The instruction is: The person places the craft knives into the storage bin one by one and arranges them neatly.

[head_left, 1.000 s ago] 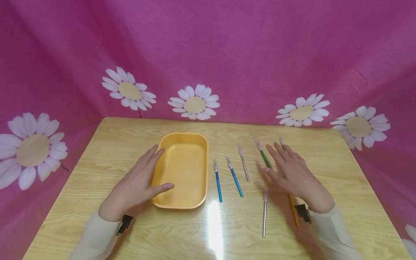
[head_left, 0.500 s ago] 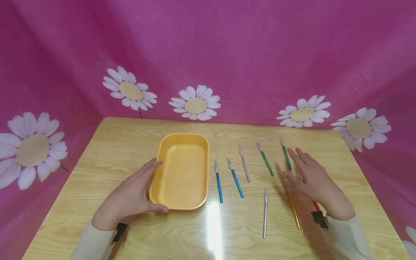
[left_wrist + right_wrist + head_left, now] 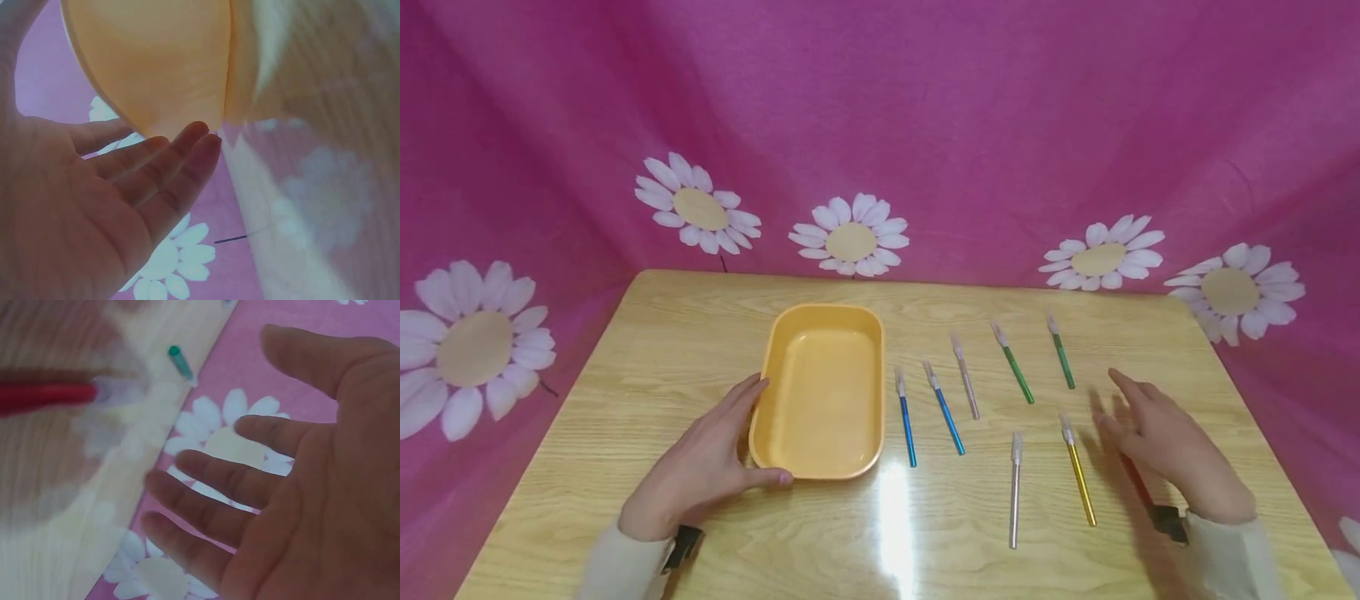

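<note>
The right hand hovers low over the right part of the desk, palm down, fingers straight and spread, gripping nothing; the right wrist view shows the same loose, spread palm. Directly beneath it lies a red pen, mostly hidden in the head view, with only a stretch of its shaft showing below the palm; in the right wrist view its red shaft and clear cap sit just off the fingertips. Its long axis runs from near the person away toward the backdrop, leaning slightly leftward at the far end, roughly in line with the fingers above it. This pen is the nearest thing to the right hand; the yellow pen lies just beside it to the left, and the silver pen further left still. The left hand is well apart from the red pen, across the desk, resting against the near left corner of the orange tray, fingers straight along its left wall and thumb laid along its near rim; the left wrist view confirms straight fingers beside the tray wall. So the right hand is much the nearer to the red pen, with the tray off to its left, beyond the other pens.
</note>
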A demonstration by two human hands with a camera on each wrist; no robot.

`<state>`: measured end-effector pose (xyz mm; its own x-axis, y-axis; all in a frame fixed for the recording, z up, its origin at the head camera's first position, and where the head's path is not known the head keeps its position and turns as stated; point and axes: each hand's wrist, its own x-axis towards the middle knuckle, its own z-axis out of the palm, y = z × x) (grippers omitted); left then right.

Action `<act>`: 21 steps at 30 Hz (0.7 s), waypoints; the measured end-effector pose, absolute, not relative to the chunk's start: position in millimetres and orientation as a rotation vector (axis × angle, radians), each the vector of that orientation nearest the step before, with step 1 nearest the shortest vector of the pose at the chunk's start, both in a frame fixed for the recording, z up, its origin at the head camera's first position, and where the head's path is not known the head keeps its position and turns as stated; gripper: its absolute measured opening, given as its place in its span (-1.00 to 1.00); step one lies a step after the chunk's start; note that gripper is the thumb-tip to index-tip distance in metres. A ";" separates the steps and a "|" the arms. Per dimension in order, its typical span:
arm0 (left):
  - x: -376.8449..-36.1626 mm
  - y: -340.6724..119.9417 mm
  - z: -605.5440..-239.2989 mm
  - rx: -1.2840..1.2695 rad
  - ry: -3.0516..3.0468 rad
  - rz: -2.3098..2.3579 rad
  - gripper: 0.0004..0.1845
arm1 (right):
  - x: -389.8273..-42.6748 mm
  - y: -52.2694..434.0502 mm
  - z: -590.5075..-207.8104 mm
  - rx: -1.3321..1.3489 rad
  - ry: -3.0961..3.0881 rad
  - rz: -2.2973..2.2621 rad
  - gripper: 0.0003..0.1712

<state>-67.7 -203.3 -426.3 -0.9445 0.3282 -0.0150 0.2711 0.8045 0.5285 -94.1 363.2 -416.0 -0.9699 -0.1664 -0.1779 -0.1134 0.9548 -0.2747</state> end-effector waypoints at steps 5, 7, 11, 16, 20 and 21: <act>-65.3 -201.1 -430.8 0.444 2.878 0.860 0.35 | -96.1 375.3 -421.1 -0.152 2.871 -0.358 -0.18; -64.7 -200.1 -432.3 0.434 2.872 0.878 0.35 | -96.0 378.6 -423.6 -0.144 2.856 -0.366 -0.23; -64.5 -197.6 -435.5 0.385 2.834 0.926 0.37 | -94.3 383.1 -428.3 -0.127 2.831 -0.367 -0.36; -64.3 -195.5 -437.1 0.312 2.786 0.986 0.40 | -93.8 383.2 -431.8 -0.117 2.789 -0.346 -0.60; -64.2 -194.9 -437.5 0.294 2.774 1.017 0.39 | -94.3 381.9 -431.2 -0.095 2.768 -0.305 -0.72; -64.0 -194.8 -437.7 0.292 2.775 1.020 0.39 | -94.2 382.0 -431.1 -0.084 2.759 -0.292 -0.73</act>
<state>-64.0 -194.8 -437.7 -0.9663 0.2405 -0.0922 0.1236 0.7469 0.6534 -94.2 382.0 -431.1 -0.9320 -0.0956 -0.3497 -0.0204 0.9769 -0.2128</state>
